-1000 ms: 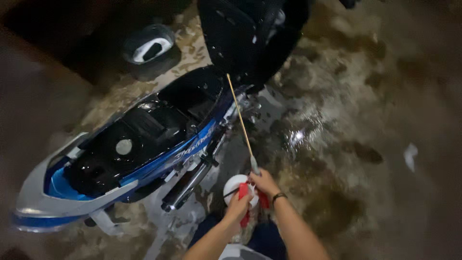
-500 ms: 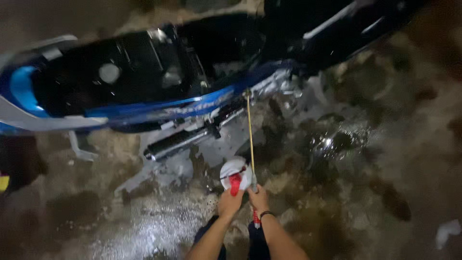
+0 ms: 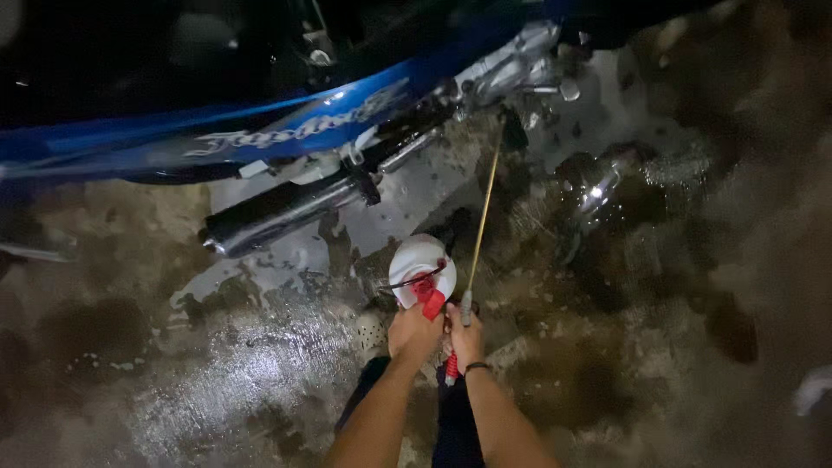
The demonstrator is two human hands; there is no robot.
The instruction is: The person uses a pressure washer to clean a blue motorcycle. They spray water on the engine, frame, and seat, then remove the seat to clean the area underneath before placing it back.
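- The left hand (image 3: 414, 331) is wrapped around the red handle of a white pressure sprayer (image 3: 421, 270), held low over the wet ground (image 3: 217, 381).
- The right hand (image 3: 466, 334) is clamped on the spray wand (image 3: 482, 221), its tip up by the blue motorcycle (image 3: 286, 130), near the exhaust pipe (image 3: 277, 212).

The scene is dark, lit by one light from above that glints off a wet, rough concrete floor (image 3: 217, 381). Puddles (image 3: 607, 186) shine to the right; darker damp patches mottle the ground. A blue motorbike (image 3: 286, 130) with a black exhaust (image 3: 286, 212) stands across the top. The corners fade into shadow. A pale scrap (image 3: 815, 390) lies at the right edge.
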